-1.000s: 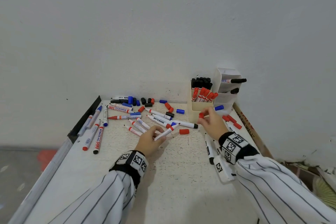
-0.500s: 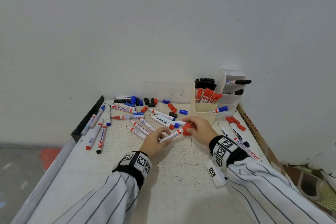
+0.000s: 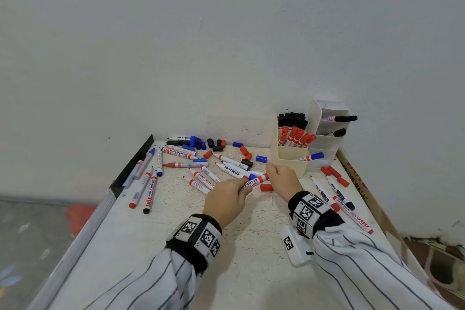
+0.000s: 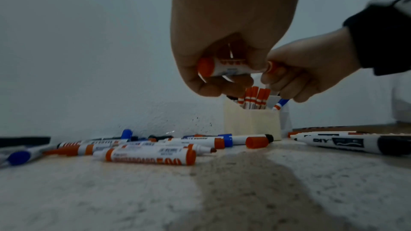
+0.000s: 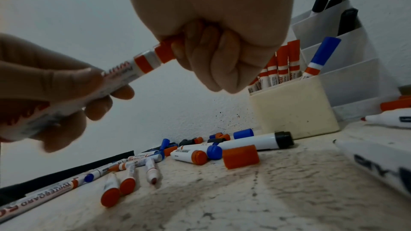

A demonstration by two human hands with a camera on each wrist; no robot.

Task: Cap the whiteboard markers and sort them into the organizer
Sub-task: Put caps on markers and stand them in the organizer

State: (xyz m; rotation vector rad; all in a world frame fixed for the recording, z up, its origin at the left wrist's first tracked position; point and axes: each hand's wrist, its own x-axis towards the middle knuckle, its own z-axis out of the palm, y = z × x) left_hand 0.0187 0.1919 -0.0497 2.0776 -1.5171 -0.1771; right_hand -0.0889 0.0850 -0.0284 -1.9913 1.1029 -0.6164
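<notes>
A red whiteboard marker (image 3: 254,181) is held just above the table between both hands. My left hand (image 3: 242,187) grips its white barrel (image 4: 227,68). My right hand (image 3: 270,174) is curled round the red cap (image 5: 165,52) at the marker's far end, and the cap sits against the barrel's red band. The cream cup (image 3: 292,161) of the organizer, just behind my right hand, holds capped red and black markers. The white tiered part (image 3: 327,139) holds black markers and one with a blue cap.
A loose red cap (image 3: 266,187) lies under the hands. Several uncapped markers and loose caps (image 3: 216,145) are scattered left and behind. More markers (image 3: 337,192) lie right of my right wrist. A black ledge (image 3: 130,166) edges the table's left side.
My right hand came from beside the cream cup with a red cap to the tip of the marker in my left hand. The cap now sits on that marker's end.
</notes>
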